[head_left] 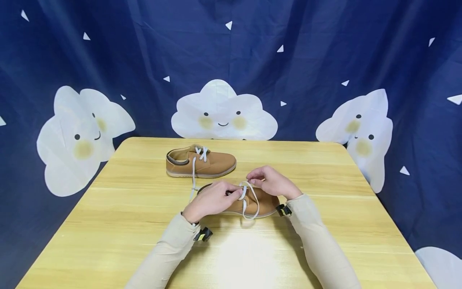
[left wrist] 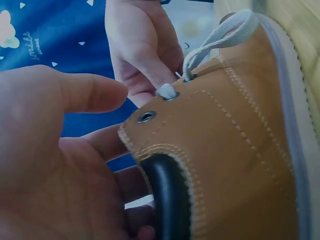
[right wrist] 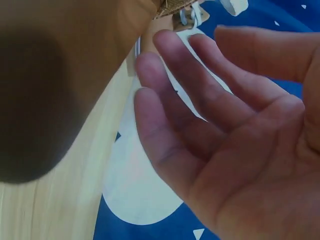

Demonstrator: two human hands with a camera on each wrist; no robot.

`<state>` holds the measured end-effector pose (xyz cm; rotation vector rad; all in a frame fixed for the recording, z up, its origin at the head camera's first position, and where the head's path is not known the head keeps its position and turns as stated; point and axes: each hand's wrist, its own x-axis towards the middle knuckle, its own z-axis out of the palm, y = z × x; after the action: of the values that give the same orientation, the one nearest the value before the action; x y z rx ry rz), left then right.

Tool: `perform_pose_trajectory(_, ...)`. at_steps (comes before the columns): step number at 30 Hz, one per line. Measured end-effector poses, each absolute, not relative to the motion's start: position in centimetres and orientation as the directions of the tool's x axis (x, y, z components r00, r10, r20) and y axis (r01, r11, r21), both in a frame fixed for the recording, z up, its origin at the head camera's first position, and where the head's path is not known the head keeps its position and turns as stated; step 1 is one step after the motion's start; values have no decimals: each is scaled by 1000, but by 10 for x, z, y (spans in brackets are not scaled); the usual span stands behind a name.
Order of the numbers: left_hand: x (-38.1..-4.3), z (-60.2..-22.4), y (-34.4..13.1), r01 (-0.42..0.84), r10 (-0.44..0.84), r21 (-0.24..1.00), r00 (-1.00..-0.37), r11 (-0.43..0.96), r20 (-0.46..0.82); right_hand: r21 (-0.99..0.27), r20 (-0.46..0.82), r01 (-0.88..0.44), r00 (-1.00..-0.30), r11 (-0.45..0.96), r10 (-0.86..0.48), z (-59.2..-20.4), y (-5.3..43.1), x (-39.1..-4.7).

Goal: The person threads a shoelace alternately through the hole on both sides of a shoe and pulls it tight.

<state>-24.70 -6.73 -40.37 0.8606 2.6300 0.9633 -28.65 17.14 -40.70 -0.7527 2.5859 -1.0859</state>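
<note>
A tan lace-up shoe (head_left: 266, 202) lies on its sole near the table's middle, toe to the right. Its white lace (head_left: 258, 204) makes a loose loop over the near side. My left hand (head_left: 211, 198) is over the shoe's opening; in the left wrist view its fingers reach behind the eyelet flap (left wrist: 165, 122), with the thumb apart from them. Over the front of the shoe hovers my right hand (head_left: 274, 182), close to the lace. The right wrist view shows its fingers (right wrist: 170, 140) loosely bent, with nothing visible between them and the thumb.
A matching tan shoe (head_left: 220, 163) stands just behind, toe to the right, with laces crossed at its top. From it a white lace end (head_left: 193, 172) hangs toward the near shoe. Beyond the wooden table (head_left: 306, 160) hangs a blue curtain (head_left: 252, 52) with clouds.
</note>
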Motion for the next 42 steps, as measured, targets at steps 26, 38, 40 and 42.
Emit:
perform_pose_trajectory(26,-230,-378,-65,483,529,666,-835,568,153,-659,-337,-397,-604,639,-723,-403,195,-283)
perform_pose_trajectory(38,-228,-376,-64,485,491,644,-850,592,189,-602,-384,-323,-685,730,-619,-406,178,-276)
perform_pose_trajectory(40,-229,-377,-64,491,482,621,-853,611,200,-593,-382,-328,-690,736,-615,-406,178,-276)
perform_pose_trajectory(42,-229,-376,-65,487,471,598,-860,637,198,-600,-375,-327,-691,731,-617,-406,178,-277)
